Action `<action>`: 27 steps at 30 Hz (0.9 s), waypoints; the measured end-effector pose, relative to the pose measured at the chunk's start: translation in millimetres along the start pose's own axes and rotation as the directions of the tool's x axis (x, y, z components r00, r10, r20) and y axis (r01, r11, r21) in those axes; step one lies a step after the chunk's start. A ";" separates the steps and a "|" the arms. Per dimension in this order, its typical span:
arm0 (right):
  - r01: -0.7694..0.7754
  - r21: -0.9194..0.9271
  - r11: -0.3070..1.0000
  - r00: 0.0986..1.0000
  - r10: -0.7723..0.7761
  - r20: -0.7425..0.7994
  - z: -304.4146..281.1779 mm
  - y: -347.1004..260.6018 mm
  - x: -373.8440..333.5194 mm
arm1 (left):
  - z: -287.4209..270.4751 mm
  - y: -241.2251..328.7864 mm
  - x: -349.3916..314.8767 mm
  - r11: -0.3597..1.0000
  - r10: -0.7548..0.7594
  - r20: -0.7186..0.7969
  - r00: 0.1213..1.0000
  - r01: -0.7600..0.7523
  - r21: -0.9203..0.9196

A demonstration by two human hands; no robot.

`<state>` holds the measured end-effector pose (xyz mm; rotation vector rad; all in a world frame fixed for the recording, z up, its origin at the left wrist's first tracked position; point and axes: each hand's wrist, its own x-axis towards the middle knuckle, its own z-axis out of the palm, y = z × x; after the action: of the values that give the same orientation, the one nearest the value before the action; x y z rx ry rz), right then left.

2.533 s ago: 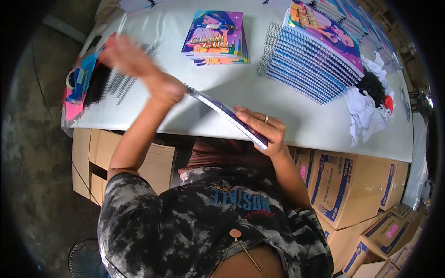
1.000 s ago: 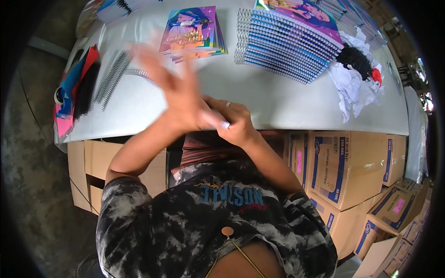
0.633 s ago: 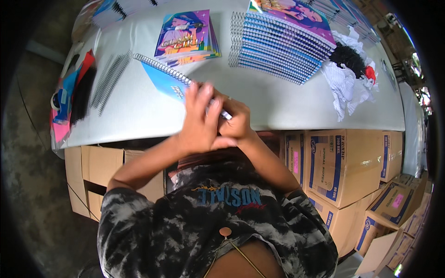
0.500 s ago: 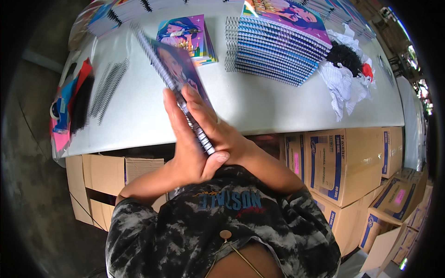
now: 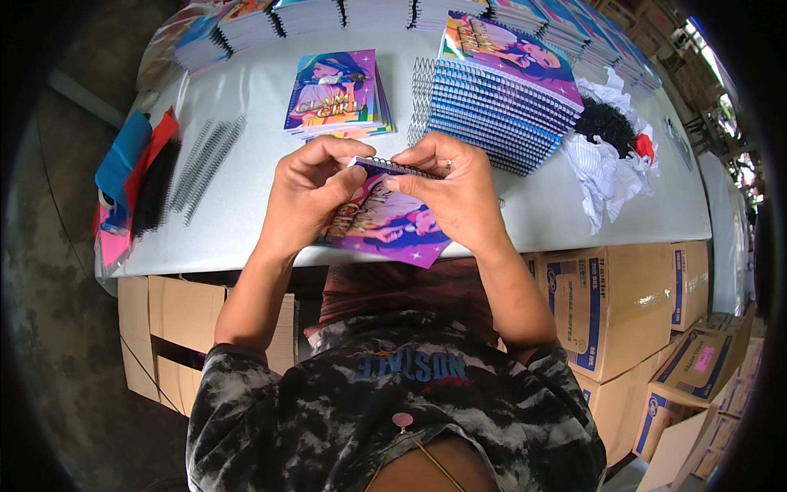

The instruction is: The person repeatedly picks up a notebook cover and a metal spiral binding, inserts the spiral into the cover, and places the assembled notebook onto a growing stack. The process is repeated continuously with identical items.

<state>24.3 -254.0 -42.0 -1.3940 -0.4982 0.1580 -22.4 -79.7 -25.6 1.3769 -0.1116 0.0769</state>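
Between my two hands hangs a purple spiral notebook [image 5: 385, 225] with an illustrated cover, its wire-bound edge pointing away from me. My left hand [image 5: 316, 189] pinches the left end of that bound edge between thumb and fingers. At the right end of the same edge, my right hand [image 5: 455, 189] pinches it with thumb and forefinger; a ring shows on one finger. Just beyond the left hand lies a small pile of printed covers or pages [image 5: 336, 98], with a small thin tool I cannot make out on top. A tall stack of spiral notebooks [image 5: 504, 119] stands beyond the right hand.
Loose wire coils [image 5: 209, 164] lie at left, beside red, blue and black material [image 5: 135, 172]. White cloth with a black tangle [image 5: 607, 123] sits at right. More notebook stacks [image 5: 377, 15] line the table's far edge. Cardboard boxes [image 5: 631, 303] stand below at right.
My hands were pressed together around the upright, tilted notebook. Now they are apart, pinching its bound edge at both ends, with the cover facing up and the coil turned away from me.
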 end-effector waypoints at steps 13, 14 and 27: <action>0.661 0.080 0.746 0.613 -0.475 -0.632 -52.3 -56.1 23.2 | 19.0 24.4 59.8 0.893 0.377 -0.225 0.898 -0.288 0.346; 0.728 0.173 0.664 0.591 -0.479 -0.649 -58.7 -66.0 30.0 | 29.4 21.1 73.1 0.931 0.304 -0.125 0.944 -0.267 0.249; 0.278 -0.402 0.873 0.584 -0.485 -0.651 -167.3 22.5 52.1 | 87.5 -69.1 182.2 0.643 0.707 -0.303 0.639 -0.402 0.652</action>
<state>145.6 -380.0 -66.5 -1.4263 -0.1155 -0.8557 163.7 -180.7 -53.8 1.7767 -0.0605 1.1361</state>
